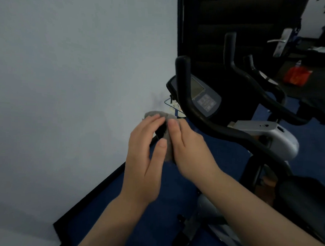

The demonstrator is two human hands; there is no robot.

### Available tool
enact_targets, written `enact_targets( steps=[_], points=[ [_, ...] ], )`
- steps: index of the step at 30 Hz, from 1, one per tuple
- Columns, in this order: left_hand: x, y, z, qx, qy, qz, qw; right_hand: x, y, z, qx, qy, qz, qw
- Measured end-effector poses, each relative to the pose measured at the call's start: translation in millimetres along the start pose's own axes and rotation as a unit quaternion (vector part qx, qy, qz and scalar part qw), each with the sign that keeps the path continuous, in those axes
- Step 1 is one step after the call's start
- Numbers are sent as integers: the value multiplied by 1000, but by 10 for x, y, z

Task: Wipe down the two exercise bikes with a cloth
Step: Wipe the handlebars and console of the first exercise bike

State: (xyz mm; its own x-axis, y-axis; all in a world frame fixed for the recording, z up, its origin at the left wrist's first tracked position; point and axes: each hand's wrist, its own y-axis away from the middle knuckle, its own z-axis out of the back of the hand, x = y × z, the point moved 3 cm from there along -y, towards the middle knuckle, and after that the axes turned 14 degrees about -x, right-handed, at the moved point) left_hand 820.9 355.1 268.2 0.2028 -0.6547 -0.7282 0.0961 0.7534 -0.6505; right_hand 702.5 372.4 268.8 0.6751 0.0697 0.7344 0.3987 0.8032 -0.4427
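**Holding the cloth between both hands beside the bike**

Gripping a grey cloth [167, 141], you are keeping it pinched between both hands in front of the pale wall [71, 83]. Your left hand [145, 159] is curling around it, thumb pressing the fabric and fingers folding over the top edge. Your right hand [192, 151] is closing on the other side, fingers tucked into the cloth. Just right of your hands, the near exercise bike [275, 139] is standing on the blue floor [154, 214], its black handlebar [204, 122] curving past your right hand and its console [203, 94] sitting above. A second bike's handlebar [255, 82] is showing behind, near a dark door [235, 24].
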Motion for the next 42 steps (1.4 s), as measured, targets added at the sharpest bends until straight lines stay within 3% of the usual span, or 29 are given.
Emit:
enact_targets(
  steps=[2, 3, 6, 10, 12, 15, 18, 21, 24, 26, 30, 32, 35, 38, 42],
  points=[
    [14, -71, -26, 37, 8, -23, 999, -68, 287, 77, 12, 140, 67, 988],
    [28, -102, -28, 53, 14, -31, 998, -115, 433, 156, 4, 145, 57, 988],
    [106, -159, -29, 70, 24, -24, 997, -238, 490, 386, -53, 92, 7, 994],
    [150, -169, -37, 70, 25, -10, 997, -192, 119, 338, -50, -18, -94, 994],
    [163, -152, -42, 73, 27, -12, 997, -119, 122, 206, -77, -18, -118, 990],
    [170, -111, -51, 85, 25, -12, 996, -8, 418, 113, -131, 95, -49, 986],
    [150, -88, -54, 83, 30, -18, 996, 114, 494, 56, -170, 104, -28, 980],
    [158, -85, -56, 77, 34, 0, 996, 205, 303, -149, -166, 89, -78, 979],
    [149, -65, -57, 76, 33, 1, 997, 77, 415, -42, -141, 161, -8, 977],
    [111, -35, -60, 61, 10, -30, 998, -187, 676, 241, -108, 172, -34, 979],
    [-47, 131, -237, 38, -65, -153, 985, -384, 810, 409, -137, 185, -83, 970],
    [-111, 241, -370, 59, -93, -169, 979, -238, 757, 244, -154, 184, -75, 968],
    [-122, 302, -450, 73, -104, -184, 975, -276, 836, 372, -109, 171, -11, 979],
    [-79, 323, -478, 80, -126, -188, 971, -635, 892, 659, -123, 171, -55, 976],
    [-73, 390, -560, 84, -209, -199, 954, -527, 1032, 464, -208, 108, -105, 967]
  ],
)
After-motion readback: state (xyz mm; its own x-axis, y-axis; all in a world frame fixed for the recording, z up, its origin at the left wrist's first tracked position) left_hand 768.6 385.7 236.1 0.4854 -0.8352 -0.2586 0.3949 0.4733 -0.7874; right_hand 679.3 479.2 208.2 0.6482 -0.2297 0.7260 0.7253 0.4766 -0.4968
